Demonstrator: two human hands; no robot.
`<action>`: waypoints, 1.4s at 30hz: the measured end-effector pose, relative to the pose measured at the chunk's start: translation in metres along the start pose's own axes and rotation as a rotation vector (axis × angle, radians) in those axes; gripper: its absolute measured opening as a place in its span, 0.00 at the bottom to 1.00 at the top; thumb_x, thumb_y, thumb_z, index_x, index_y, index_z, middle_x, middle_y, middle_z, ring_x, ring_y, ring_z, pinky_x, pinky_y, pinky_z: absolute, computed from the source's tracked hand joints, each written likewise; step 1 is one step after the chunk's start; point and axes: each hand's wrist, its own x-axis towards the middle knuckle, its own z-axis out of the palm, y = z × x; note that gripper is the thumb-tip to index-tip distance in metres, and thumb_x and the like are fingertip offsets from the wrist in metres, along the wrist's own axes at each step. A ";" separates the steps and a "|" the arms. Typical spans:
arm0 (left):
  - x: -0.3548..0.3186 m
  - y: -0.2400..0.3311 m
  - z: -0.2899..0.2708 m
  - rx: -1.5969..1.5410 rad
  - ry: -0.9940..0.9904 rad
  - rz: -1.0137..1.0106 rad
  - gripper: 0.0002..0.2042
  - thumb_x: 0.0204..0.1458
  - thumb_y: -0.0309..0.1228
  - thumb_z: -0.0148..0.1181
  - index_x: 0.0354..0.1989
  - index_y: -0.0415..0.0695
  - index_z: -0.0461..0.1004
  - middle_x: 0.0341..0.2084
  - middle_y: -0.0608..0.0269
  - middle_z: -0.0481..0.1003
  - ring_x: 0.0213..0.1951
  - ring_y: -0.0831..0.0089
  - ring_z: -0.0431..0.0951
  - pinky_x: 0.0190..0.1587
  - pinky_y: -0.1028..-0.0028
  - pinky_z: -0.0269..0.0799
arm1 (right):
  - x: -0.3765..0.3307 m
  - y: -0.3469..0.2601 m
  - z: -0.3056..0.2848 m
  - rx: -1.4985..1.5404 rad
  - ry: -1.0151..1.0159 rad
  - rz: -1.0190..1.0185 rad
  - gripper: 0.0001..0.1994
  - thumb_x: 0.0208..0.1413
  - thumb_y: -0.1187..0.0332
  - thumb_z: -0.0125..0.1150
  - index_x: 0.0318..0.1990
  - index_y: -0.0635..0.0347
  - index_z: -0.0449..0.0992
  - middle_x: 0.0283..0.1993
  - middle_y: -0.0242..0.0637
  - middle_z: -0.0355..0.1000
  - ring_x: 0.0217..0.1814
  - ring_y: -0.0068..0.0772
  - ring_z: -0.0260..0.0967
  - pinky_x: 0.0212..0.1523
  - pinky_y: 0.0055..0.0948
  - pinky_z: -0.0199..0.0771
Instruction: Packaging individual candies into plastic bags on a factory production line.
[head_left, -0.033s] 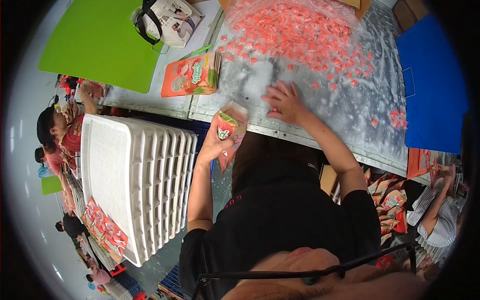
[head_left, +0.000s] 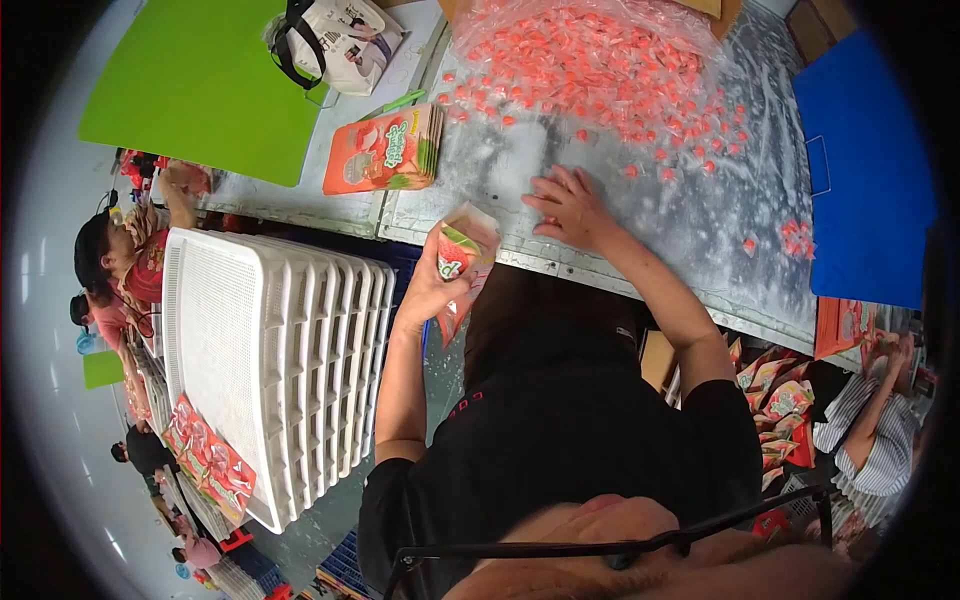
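Observation:
My left hand [head_left: 438, 290] is wrapped round a printed pouch [head_left: 458, 250], red and green, held just off the table's near edge. The pouch's top gapes; what lies inside is hidden. Palm down, my right hand [head_left: 572, 208] has its fingers spread at the metal table's [head_left: 500, 165] near edge, and whether it touches the surface I cannot tell. Beyond it spreads a big heap of small red wrapped candies [head_left: 610, 75], partly on clear plastic film. A stack of flat pouches [head_left: 383, 150] in the same style lies to the left of the candies.
White plastic trays [head_left: 215, 320] are stacked at my left, a filled pouch [head_left: 208, 455] on top. A green panel [head_left: 200, 90], a white bag [head_left: 345, 45] and a blue panel [head_left: 865, 170] flank the table. Filled pouches [head_left: 785, 400] stand low at right. People work on both sides.
The pouch in my left hand has turned slightly and shifted a touch to the right. My right hand stays almost where it was.

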 end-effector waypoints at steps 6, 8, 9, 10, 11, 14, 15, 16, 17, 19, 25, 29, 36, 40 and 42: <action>0.011 0.015 0.017 0.458 0.012 0.152 0.43 0.35 0.19 0.63 0.67 0.44 0.55 0.56 0.52 0.67 0.61 0.61 0.66 0.64 0.69 0.59 | -0.015 0.009 0.017 0.070 0.070 0.023 0.14 0.48 0.64 0.68 0.43 0.53 0.76 0.47 0.36 0.72 0.49 0.40 0.69 0.46 0.36 0.71; 0.019 0.015 0.023 0.676 0.020 0.223 0.44 0.32 0.21 0.65 0.66 0.45 0.57 0.54 0.48 0.66 0.60 0.50 0.64 0.66 0.59 0.56 | -0.007 0.003 0.004 0.099 0.137 0.052 0.12 0.49 0.65 0.67 0.41 0.55 0.77 0.42 0.37 0.74 0.44 0.39 0.71 0.40 0.34 0.73; 0.019 0.016 0.026 0.675 0.022 0.225 0.44 0.32 0.21 0.65 0.66 0.45 0.57 0.54 0.48 0.66 0.60 0.50 0.64 0.66 0.59 0.56 | -0.003 -0.003 -0.001 0.357 0.181 0.178 0.11 0.51 0.67 0.66 0.40 0.58 0.77 0.36 0.38 0.73 0.38 0.41 0.71 0.38 0.34 0.73; 0.021 0.018 0.032 0.804 0.050 0.289 0.44 0.31 0.23 0.66 0.66 0.46 0.57 0.53 0.49 0.66 0.60 0.50 0.64 0.66 0.55 0.54 | 0.004 -0.013 -0.016 0.612 0.224 0.307 0.09 0.52 0.69 0.65 0.40 0.60 0.77 0.31 0.39 0.72 0.32 0.43 0.71 0.36 0.35 0.73; 0.021 0.019 0.036 0.933 0.079 0.351 0.45 0.31 0.24 0.68 0.66 0.46 0.57 0.53 0.50 0.66 0.60 0.50 0.64 0.67 0.51 0.52 | 0.010 -0.027 -0.033 0.609 0.224 0.308 0.09 0.52 0.69 0.65 0.40 0.60 0.77 0.31 0.39 0.72 0.32 0.43 0.71 0.36 0.35 0.73; 0.026 0.016 0.046 0.992 0.071 0.364 0.46 0.31 0.28 0.71 0.66 0.49 0.58 0.52 0.51 0.65 0.58 0.51 0.64 0.68 0.46 0.46 | 0.025 -0.056 -0.061 0.693 0.061 0.275 0.08 0.56 0.68 0.61 0.40 0.61 0.76 0.30 0.44 0.73 0.33 0.49 0.73 0.36 0.40 0.74; 0.028 0.015 0.050 0.990 0.064 0.371 0.46 0.31 0.28 0.71 0.66 0.49 0.58 0.52 0.51 0.65 0.58 0.51 0.64 0.68 0.46 0.46 | 0.028 -0.056 -0.058 0.580 0.087 0.191 0.08 0.57 0.68 0.60 0.40 0.62 0.76 0.31 0.46 0.74 0.34 0.50 0.74 0.36 0.39 0.74; 0.028 0.016 0.054 0.985 0.081 0.390 0.46 0.31 0.29 0.71 0.66 0.49 0.57 0.52 0.51 0.64 0.58 0.51 0.63 0.68 0.45 0.46 | 0.031 -0.057 -0.055 0.466 0.110 0.104 0.09 0.57 0.68 0.59 0.40 0.63 0.76 0.33 0.47 0.75 0.35 0.50 0.75 0.36 0.38 0.74; 0.029 0.016 0.059 0.980 0.097 0.409 0.47 0.31 0.29 0.72 0.67 0.48 0.56 0.52 0.51 0.64 0.59 0.51 0.63 0.67 0.45 0.46 | 0.034 -0.060 -0.051 0.461 0.113 0.107 0.09 0.57 0.68 0.59 0.40 0.63 0.76 0.33 0.47 0.75 0.35 0.50 0.75 0.36 0.38 0.74; 0.030 0.016 0.067 0.937 0.113 0.409 0.48 0.31 0.29 0.72 0.67 0.47 0.55 0.52 0.51 0.63 0.59 0.51 0.62 0.67 0.45 0.46 | 0.037 -0.072 -0.046 0.535 0.412 0.206 0.09 0.60 0.68 0.56 0.38 0.66 0.75 0.30 0.46 0.73 0.29 0.38 0.74 0.31 0.36 0.70; 0.037 0.007 0.085 0.882 0.217 0.428 0.51 0.30 0.28 0.73 0.68 0.44 0.51 0.54 0.48 0.61 0.58 0.48 0.61 0.65 0.45 0.47 | 0.049 -0.094 -0.060 0.909 0.336 0.517 0.10 0.64 0.67 0.53 0.44 0.65 0.72 0.34 0.45 0.71 0.39 0.32 0.73 0.40 0.32 0.72; 0.047 0.002 0.093 0.783 0.297 0.475 0.51 0.29 0.26 0.73 0.68 0.42 0.50 0.55 0.46 0.60 0.58 0.46 0.61 0.64 0.48 0.52 | 0.053 -0.093 -0.071 0.880 0.387 0.441 0.10 0.62 0.67 0.54 0.45 0.64 0.73 0.45 0.50 0.71 0.47 0.34 0.72 0.46 0.33 0.71; 0.051 0.018 0.090 0.518 0.414 0.529 0.50 0.31 0.19 0.70 0.68 0.40 0.49 0.55 0.46 0.59 0.58 0.47 0.63 0.60 0.59 0.63 | 0.062 0.016 -0.055 0.234 0.462 0.275 0.17 0.62 0.57 0.55 0.53 0.57 0.74 0.58 0.43 0.66 0.57 0.43 0.65 0.58 0.41 0.63; 0.044 0.020 0.087 0.438 0.349 0.493 0.50 0.32 0.20 0.71 0.68 0.39 0.49 0.55 0.46 0.60 0.58 0.49 0.63 0.61 0.60 0.61 | 0.045 0.069 -0.008 -0.340 0.441 0.248 0.21 0.57 0.51 0.58 0.54 0.48 0.75 0.58 0.36 0.67 0.65 0.44 0.58 0.63 0.54 0.55; 0.042 0.013 0.082 0.433 0.349 0.482 0.49 0.33 0.21 0.72 0.68 0.38 0.49 0.55 0.46 0.60 0.58 0.49 0.63 0.62 0.60 0.60 | 0.036 0.065 0.000 -0.235 0.311 0.290 0.21 0.57 0.51 0.58 0.55 0.46 0.75 0.60 0.35 0.66 0.67 0.44 0.55 0.65 0.55 0.52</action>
